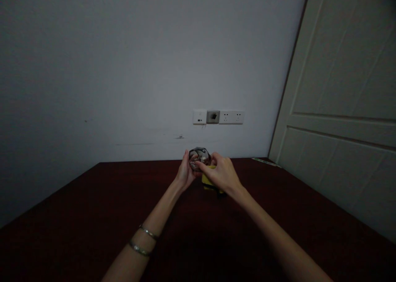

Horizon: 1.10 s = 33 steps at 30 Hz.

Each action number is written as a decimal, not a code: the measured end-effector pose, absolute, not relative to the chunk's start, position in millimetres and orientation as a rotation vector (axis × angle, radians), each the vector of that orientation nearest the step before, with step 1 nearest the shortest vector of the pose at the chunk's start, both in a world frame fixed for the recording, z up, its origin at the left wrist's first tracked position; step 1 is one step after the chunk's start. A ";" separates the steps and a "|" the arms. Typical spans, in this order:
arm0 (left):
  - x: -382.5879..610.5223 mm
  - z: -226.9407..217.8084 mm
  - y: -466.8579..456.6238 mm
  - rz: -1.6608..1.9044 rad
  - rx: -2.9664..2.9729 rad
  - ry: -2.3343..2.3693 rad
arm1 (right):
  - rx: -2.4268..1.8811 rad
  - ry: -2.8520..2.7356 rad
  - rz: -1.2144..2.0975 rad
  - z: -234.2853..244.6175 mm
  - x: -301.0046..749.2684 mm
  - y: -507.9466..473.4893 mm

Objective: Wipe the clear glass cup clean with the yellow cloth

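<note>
A clear, round glass piece (199,155) with dark reflections, perhaps a small bowl or ashtray, is raised above the dark red table. My left hand (185,172) is closed round its left side and underside. On the near right side, my right hand (223,172) pinches a yellow cloth (208,182) with a dark edge; its thumb reaches to the glass. Part of the cloth hangs below my right hand. The fingertips of both hands are partly hidden behind the glass and the cloth.
The dark red table (130,203) runs back to a pale wall (139,67) with a row of sockets (231,117). A pale panelled door or cabinet front (340,142) stands along the right. A thin printed strip (266,162) lies at the table's back right edge.
</note>
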State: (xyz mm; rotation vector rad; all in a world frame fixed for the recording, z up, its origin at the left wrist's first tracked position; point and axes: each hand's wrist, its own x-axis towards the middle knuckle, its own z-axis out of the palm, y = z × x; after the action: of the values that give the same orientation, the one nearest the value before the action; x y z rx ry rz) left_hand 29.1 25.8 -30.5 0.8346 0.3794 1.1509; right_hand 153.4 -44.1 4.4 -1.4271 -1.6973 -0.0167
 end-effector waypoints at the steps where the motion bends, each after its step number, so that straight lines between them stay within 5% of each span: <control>1: 30.8 -32.1 25.6 1.153 0.830 0.353 | -1.433 -1.692 -0.025 3.8 153.0 -43.6; 13: 35.6 -40.7 25.3 1.154 0.729 0.337 | -1.446 -1.736 -0.071 -2.9 152.2 -36.8; 20: 23.5 -43.5 27.1 1.122 0.795 0.364 | -1.310 -1.818 0.312 9.6 173.9 -40.1; 33: 32.3 -63.5 18.6 0.770 1.012 0.271 | -1.116 -1.403 -0.173 9.5 173.8 -46.9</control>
State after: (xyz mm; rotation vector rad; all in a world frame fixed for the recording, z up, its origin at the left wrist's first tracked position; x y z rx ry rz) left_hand 32.3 18.6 -63.5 1.0121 0.2710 0.7697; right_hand 173.8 -46.9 9.5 -1.1162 -1.4028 -0.1727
